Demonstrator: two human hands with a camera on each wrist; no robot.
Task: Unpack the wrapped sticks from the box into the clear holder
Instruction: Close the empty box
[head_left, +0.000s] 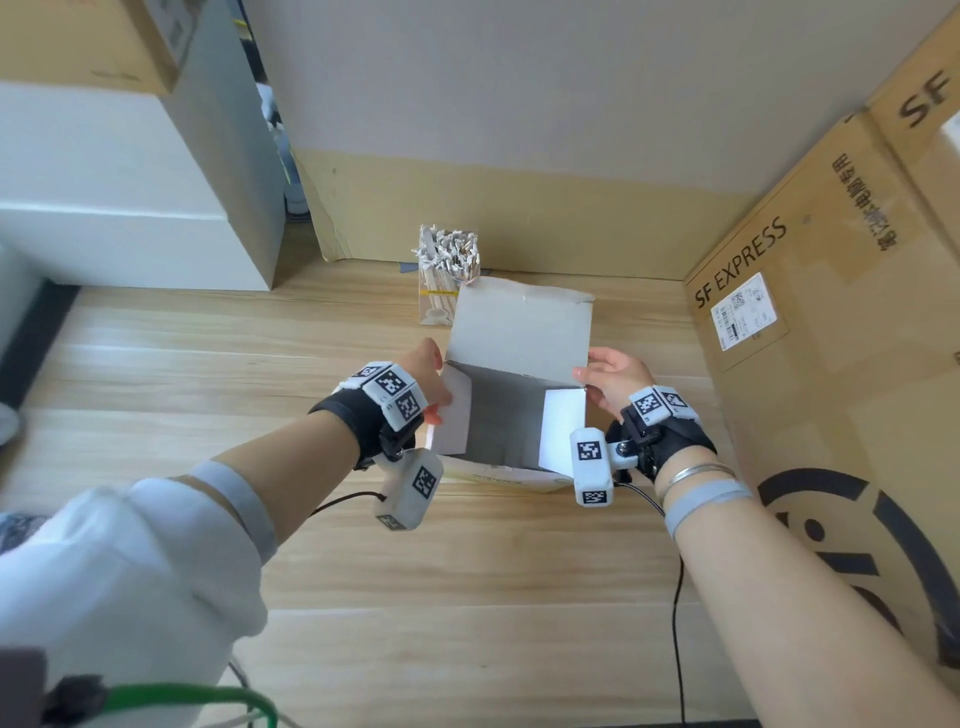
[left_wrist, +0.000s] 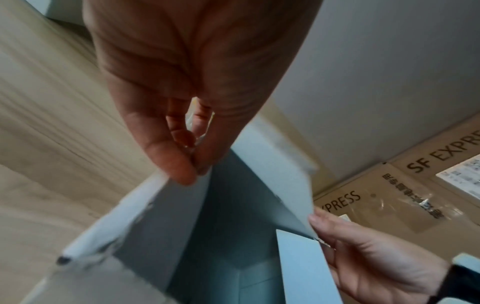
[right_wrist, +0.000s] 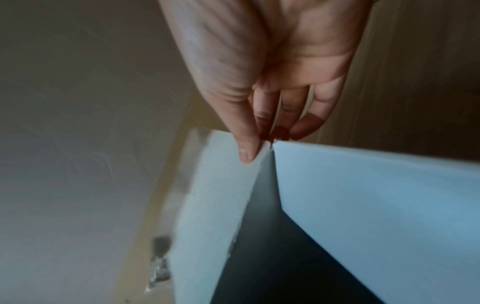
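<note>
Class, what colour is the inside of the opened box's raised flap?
Plain grey card flap, seen best from the head view.

Left hand (head_left: 427, 379), right hand (head_left: 613, 375) — fingers pinching.

Light wood-grain desk (head_left: 467, 597). Sitting on it: the open box (head_left: 514, 405) mid-frame, the clear holder (head_left: 441, 291) packed with sticks (head_left: 449, 249) just behind its upper-left corner, big SF Express cartons (head_left: 810, 332) along the right edge, and a white block (head_left: 130, 197) upper left.
</note>
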